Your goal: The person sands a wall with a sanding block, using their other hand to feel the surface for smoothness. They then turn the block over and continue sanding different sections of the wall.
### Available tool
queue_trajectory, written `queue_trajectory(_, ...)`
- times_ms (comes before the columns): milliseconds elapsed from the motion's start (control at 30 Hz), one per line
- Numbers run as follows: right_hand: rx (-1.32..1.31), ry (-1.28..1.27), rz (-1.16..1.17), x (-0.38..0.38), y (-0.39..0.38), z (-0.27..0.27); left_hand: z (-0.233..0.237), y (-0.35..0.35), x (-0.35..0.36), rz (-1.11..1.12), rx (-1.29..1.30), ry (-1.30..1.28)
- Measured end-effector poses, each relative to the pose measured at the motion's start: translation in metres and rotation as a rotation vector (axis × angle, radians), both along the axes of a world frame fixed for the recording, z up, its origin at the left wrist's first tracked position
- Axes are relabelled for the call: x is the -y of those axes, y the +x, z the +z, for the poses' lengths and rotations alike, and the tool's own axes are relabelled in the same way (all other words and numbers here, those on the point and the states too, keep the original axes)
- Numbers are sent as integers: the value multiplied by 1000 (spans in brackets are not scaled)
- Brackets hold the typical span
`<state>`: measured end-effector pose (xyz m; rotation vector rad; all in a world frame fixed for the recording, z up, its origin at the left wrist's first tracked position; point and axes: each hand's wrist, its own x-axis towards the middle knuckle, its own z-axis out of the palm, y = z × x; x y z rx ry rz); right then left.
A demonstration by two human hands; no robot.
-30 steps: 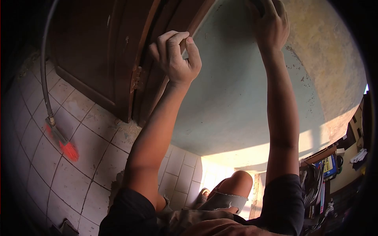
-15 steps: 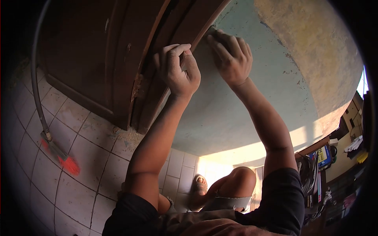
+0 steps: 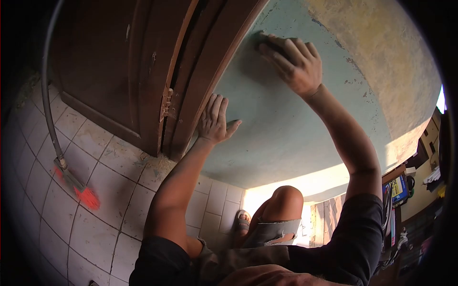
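Note:
My left hand [image 3: 214, 120] lies with its fingers stretched out along the edge of the brown door frame [image 3: 202, 62], where it meets the green wall [image 3: 267, 128]. It holds nothing. Higher up and to the right, my right hand [image 3: 298, 64] is bent round a small dark object [image 3: 268, 44] held against the wall. Most of that object is hidden by the fingers, and I cannot make out what it is.
A brown door [image 3: 100, 62] stands at the left. On the tiled floor [image 3: 95, 190] lies a brush with red bristles [image 3: 86, 196] on a long dark handle. Shelves with a blue item [image 3: 400, 189] are at the right, and my knee [image 3: 286, 202] is below.
My left hand has moved down from in front of the frame, and its fingers have opened onto the frame's edge. My right hand has shifted right, away from the frame.

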<state>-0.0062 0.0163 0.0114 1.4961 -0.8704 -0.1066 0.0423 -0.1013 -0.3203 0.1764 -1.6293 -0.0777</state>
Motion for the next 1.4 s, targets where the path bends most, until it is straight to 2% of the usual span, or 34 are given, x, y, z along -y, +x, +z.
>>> queue_trajectory(33, 28, -141, 43, 10, -4, 31, -2, -2, 3, 8, -7, 11)
queue_trajectory(67, 32, -134, 44, 14, -8, 33, -5, -2, 2, 34, 15, -21)
queue_trajectory(167, 252, -376, 102, 29, -5, 24, -8, -5, 3, 71, 25, -64)
queue_trajectory(267, 150, 218, -83, -6, 6, -92, -5, -4, 6, 109, 25, -65)
queue_trajectory(300, 52, 334, -81, -17, -2, -99, -6, -2, 4, 125, 51, -56)
queue_trajectory(367, 1, 226, -75, -13, -2, -48, -5, -6, 12, 122, 13, -97)
queue_trajectory(433, 78, -170, -26, 9, -6, 34, -10, -7, 6, 100, 10, -108)
queue_trajectory(567, 272, -364, 64, 31, -5, 14, -9, -6, 5, 78, -15, -77)
queue_trajectory(633, 179, 62, -103, 9, 8, -73, -5, -6, 9, 83, -18, -88)
queue_trajectory(667, 111, 246, -119, -4, 4, -92, -8, -2, 5, 76, 22, -78)
queue_trajectory(700, 107, 236, -114, -5, 4, -79, -7, 0, 8, 74, 56, -76)
queue_trajectory(767, 5, 125, -73, 5, 4, -19, -7, -5, 11, 78, 42, -77)
queue_trajectory(833, 53, -186, 10, 26, -6, 53, -9, -2, 12, 65, 55, -78)
queue_trajectory(867, 164, -306, -54, 29, -12, 68, -8, -2, 12, 60, 46, -74)
queue_trajectory(900, 188, -284, 41, 32, 7, 68, -7, -2, 7, 46, 38, -69)
queue_trajectory(967, 261, -333, -10, 34, 8, 14, -6, -2, 4, 36, 27, -78)
queue_trajectory(1067, 135, 179, -99, 0, 2, -65, -5, 3, 4, 49, 26, -75)
queue_trajectory(1167, -16, 134, -68, 5, -3, -4, -4, 3, 8, 49, 36, -81)
queue_trajectory(1200, 12, -39, -85, 15, -3, 30, -5, 0, 7, 31, 27, -73)
queue_trajectory(1233, 83, -174, 27, 27, -5, 63, -7, 2, 4, 28, 38, -70)
queue_trajectory(1267, 133, -236, -12, 28, -5, 62, -2, 2, 6, 32, 25, -74)
queue_trajectory(1300, 182, -292, -53, 31, -3, 59, 0, 2, 5, 34, 11, -71)
queue_trajectory(1367, 238, -253, 5, 26, 6, 8, 2, 3, 4, 7, 39, -64)
queue_trajectory(1400, 196, -45, -41, 12, 5, -41, 5, 3, 8, -4, 58, -68)
